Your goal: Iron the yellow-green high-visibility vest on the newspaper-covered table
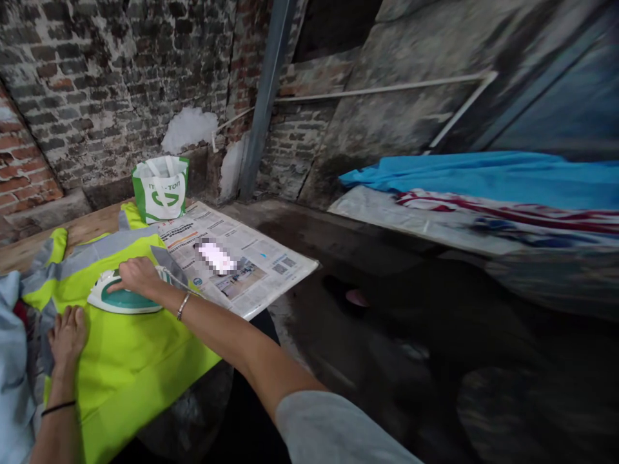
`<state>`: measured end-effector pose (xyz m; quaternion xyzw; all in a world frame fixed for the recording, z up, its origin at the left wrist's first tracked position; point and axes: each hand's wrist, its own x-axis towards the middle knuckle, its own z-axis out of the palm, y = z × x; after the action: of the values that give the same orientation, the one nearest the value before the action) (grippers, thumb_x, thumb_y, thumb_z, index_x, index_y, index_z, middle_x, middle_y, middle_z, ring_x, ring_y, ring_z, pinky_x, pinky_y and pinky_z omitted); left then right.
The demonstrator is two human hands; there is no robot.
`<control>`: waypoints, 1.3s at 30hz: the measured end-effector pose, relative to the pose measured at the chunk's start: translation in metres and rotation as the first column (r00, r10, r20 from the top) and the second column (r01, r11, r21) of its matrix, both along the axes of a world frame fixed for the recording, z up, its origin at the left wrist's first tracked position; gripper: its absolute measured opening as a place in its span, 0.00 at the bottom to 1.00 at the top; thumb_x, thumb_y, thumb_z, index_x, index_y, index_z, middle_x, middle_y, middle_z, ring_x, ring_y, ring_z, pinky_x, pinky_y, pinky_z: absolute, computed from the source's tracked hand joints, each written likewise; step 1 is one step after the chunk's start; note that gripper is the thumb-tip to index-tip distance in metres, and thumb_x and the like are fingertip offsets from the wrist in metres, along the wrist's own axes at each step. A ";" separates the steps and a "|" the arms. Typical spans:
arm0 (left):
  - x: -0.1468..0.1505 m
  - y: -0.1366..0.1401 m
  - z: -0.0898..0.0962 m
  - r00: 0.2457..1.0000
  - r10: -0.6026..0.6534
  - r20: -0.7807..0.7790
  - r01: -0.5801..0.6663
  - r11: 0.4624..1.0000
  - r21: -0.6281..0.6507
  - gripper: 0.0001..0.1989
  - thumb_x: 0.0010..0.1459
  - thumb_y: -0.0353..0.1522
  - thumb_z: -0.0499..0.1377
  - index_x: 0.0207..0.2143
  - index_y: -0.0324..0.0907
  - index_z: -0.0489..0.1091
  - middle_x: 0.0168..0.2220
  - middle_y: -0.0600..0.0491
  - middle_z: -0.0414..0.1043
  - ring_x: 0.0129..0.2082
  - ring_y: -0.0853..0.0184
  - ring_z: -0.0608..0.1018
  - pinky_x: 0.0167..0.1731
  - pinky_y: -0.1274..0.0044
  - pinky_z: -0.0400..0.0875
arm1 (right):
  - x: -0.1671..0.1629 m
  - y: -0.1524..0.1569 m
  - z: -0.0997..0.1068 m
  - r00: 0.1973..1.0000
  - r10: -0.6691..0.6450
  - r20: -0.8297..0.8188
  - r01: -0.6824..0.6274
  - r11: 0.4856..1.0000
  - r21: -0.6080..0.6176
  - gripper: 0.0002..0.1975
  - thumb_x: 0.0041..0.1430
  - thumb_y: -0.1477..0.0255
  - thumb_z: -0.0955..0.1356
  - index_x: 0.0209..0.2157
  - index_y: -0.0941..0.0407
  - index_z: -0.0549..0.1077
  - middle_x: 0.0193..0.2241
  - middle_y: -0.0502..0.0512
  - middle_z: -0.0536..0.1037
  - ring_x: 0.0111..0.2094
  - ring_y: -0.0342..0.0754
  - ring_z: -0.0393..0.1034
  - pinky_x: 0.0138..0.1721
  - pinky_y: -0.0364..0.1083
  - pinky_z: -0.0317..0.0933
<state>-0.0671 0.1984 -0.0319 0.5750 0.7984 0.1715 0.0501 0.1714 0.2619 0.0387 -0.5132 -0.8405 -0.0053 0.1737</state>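
Note:
My right hand (138, 278) is closed around the handle of a white and green clothes iron (130, 301), whose tip points left. The iron rests on a bright yellow garment (130, 348) with grey bands, spread over the table and hanging over its front edge. My left hand (68, 335) lies flat on the left part of the garment, fingers stretched out, close to the iron's tip. The iron's cord runs back beside my right wrist toward the newspaper (285, 258).
A white and green bag (160, 190) stands at the table's back. A blurred-out patch (216, 258) covers something on the newspaper. Pale blue cloth (14, 361) lies at far left. Right, another surface (367, 209) bears blue fabric (483, 177) and red-white cloth (445, 201). A metal post (265, 96) rises behind.

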 end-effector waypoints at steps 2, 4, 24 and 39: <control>0.002 0.000 0.001 1.000 0.006 -0.008 -0.006 1.000 0.007 0.33 0.73 0.44 0.39 0.70 0.40 0.65 0.75 0.43 0.55 0.75 0.45 0.56 0.72 0.47 0.49 | -0.005 0.015 -0.001 1.000 -0.010 -0.012 0.011 1.000 0.019 0.33 0.66 0.41 0.66 0.42 0.58 0.82 0.40 0.67 0.85 0.46 0.58 0.81 0.46 0.49 0.70; 0.003 -0.001 0.001 1.000 0.007 -0.009 -0.007 1.000 0.004 0.32 0.73 0.44 0.40 0.69 0.40 0.66 0.75 0.43 0.56 0.76 0.45 0.56 0.71 0.46 0.50 | -0.009 0.029 0.002 1.000 -0.015 -0.013 0.015 1.000 0.020 0.32 0.67 0.42 0.66 0.43 0.59 0.82 0.41 0.67 0.85 0.47 0.58 0.81 0.47 0.49 0.69; 0.004 -0.002 0.004 0.999 0.035 0.024 -0.034 0.999 -0.034 0.33 0.73 0.42 0.37 0.70 0.39 0.64 0.76 0.44 0.55 0.77 0.49 0.52 0.74 0.51 0.47 | 0.016 -0.024 0.011 0.999 0.026 0.039 -0.024 0.997 -0.073 0.35 0.61 0.39 0.70 0.42 0.59 0.84 0.43 0.69 0.85 0.48 0.59 0.82 0.46 0.49 0.69; 0.004 -0.001 0.001 1.000 0.018 0.009 -0.018 1.000 0.000 0.33 0.73 0.42 0.39 0.69 0.38 0.66 0.74 0.42 0.58 0.76 0.47 0.56 0.73 0.49 0.48 | -0.015 0.042 -0.003 0.999 -0.023 -0.033 0.024 0.999 0.040 0.31 0.69 0.45 0.66 0.47 0.60 0.80 0.45 0.70 0.84 0.50 0.59 0.79 0.49 0.50 0.68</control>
<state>-0.0631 0.1972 -0.0314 0.5669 0.8034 0.1746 0.0519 0.1565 0.3036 0.0360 -0.5194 -0.8313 -0.0159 0.1974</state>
